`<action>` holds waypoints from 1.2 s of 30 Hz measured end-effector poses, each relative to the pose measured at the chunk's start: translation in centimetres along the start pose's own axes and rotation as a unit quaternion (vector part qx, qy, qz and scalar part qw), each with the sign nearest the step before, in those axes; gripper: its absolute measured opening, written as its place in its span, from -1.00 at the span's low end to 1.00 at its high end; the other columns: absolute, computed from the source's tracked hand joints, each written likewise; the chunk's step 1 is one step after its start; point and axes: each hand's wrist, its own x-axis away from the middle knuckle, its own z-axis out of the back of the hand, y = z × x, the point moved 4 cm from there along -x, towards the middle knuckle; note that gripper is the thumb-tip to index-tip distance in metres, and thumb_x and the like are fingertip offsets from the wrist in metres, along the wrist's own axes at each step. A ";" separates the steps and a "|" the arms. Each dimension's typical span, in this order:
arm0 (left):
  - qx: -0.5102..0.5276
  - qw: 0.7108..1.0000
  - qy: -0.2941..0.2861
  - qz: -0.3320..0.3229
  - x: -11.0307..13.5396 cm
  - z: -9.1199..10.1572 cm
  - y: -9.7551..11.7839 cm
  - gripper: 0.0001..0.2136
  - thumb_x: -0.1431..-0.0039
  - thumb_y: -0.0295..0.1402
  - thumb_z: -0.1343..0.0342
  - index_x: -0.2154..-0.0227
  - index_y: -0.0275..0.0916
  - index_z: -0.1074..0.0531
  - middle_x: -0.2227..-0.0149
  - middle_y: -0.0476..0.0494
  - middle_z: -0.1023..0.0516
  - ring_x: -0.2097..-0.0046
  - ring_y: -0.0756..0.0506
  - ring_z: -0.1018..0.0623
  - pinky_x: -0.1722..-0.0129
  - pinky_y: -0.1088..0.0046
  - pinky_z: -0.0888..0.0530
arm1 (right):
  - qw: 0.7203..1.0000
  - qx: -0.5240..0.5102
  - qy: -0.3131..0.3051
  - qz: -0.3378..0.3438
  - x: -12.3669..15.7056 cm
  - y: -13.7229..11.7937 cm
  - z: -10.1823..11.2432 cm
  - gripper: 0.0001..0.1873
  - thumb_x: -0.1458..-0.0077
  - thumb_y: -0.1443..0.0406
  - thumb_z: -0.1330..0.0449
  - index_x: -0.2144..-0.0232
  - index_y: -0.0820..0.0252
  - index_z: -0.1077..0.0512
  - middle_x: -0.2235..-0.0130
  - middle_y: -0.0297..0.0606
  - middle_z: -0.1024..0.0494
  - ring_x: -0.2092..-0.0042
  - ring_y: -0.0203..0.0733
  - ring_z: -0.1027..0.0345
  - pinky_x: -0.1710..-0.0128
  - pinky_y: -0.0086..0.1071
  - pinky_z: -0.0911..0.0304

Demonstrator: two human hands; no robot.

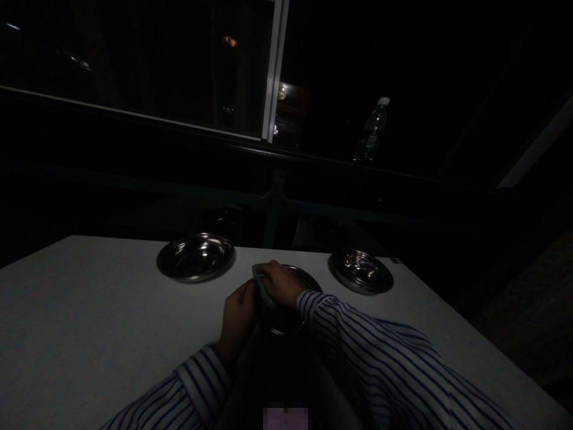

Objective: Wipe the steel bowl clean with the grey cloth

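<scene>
The scene is very dark. My left hand (238, 316) grips the near left edge of a steel dish (301, 280) held just above the white table (89, 322). My right hand (280, 282) is closed on a grey cloth (262, 285) and presses it against the dish's rim. Both arms wear blue-and-white striped sleeves. Much of the dish is hidden behind my hands and in shadow.
A shallow steel dish (196, 257) lies on the table to the left, and a stack of steel dishes (360, 270) lies to the right. A plastic water bottle (371, 131) stands on a ledge behind. The table's right edge drops to dark floor.
</scene>
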 end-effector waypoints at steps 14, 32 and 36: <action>-0.033 0.999 0.016 -0.028 0.0 0.4 0.5 -0.68 -0.08 -0.18 0.06 0.39 -0.30 -0.49 0.39 -0.16 -0.59 0.35 -0.11 -0.52 0.35 0.43 -0.40 | 0.998 -0.056 -0.002 -0.042 -0.3 0.6 -1.0 -0.79 -0.08 0.42 0.01 0.20 0.24 -0.29 0.17 -0.15 -0.41 0.12 -0.19 -0.27 0.14 -0.35 -0.13; -0.056 0.993 0.103 0.009 -0.1 1.8 0.4 -0.69 -0.03 -0.20 0.02 0.39 -0.32 -0.51 0.32 -0.22 -0.59 0.24 -0.17 -0.52 0.26 0.38 -0.39 | 0.969 -0.156 -0.193 -0.001 2.0 -2.6 -1.7 -0.85 0.01 0.42 -0.12 0.31 0.23 -0.36 0.27 -0.31 -0.48 0.26 -0.32 -0.35 0.33 -0.51 -0.22; -0.045 0.995 0.090 0.011 -0.3 1.6 0.5 -0.69 -0.03 -0.22 0.02 0.34 -0.33 -0.51 0.29 -0.20 -0.60 0.24 -0.16 -0.54 0.28 0.40 -0.41 | 0.960 -0.103 -0.261 0.016 4.1 -1.3 0.1 -0.85 0.17 0.48 -0.21 0.46 0.20 -0.44 0.40 -0.38 -0.50 0.31 -0.29 -0.37 0.31 -0.48 -0.22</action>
